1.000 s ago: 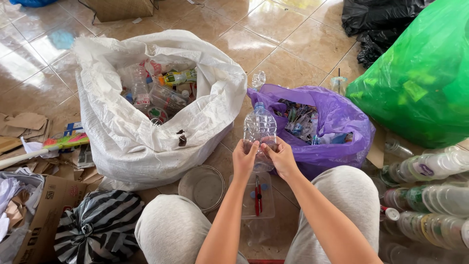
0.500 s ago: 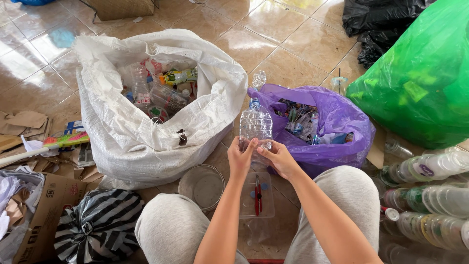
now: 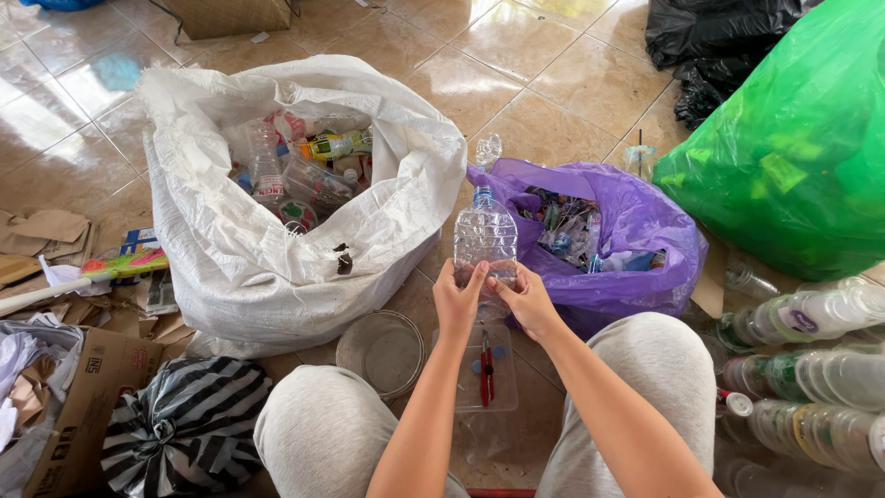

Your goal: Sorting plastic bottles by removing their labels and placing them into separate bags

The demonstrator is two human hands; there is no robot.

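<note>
A clear plastic bottle point(image 3: 485, 232) with a blue neck ring stands upright in front of me, held at its lower part by both hands. My left hand point(image 3: 458, 298) grips its left side, my right hand point(image 3: 528, 297) its right side, fingertips pressed on the plastic. Behind it to the left, a big white woven sack point(image 3: 277, 267) holds several plastic bottles. Just right of the bottle, an open purple bag point(image 3: 636, 221) contains small mixed plastic scraps.
A clear tray with a red-handled tool point(image 3: 485, 367) and a round clear lid point(image 3: 384, 349) lie between my knees. Clear bottles point(image 3: 811, 360) are piled at right, under a green bag point(image 3: 793, 138). A striped bag point(image 3: 184, 429) and cardboard point(image 3: 83, 406) lie at left.
Both hands have stayed on the bottle and shifted their fingers slightly lower on it; the bottle has hardly moved.
</note>
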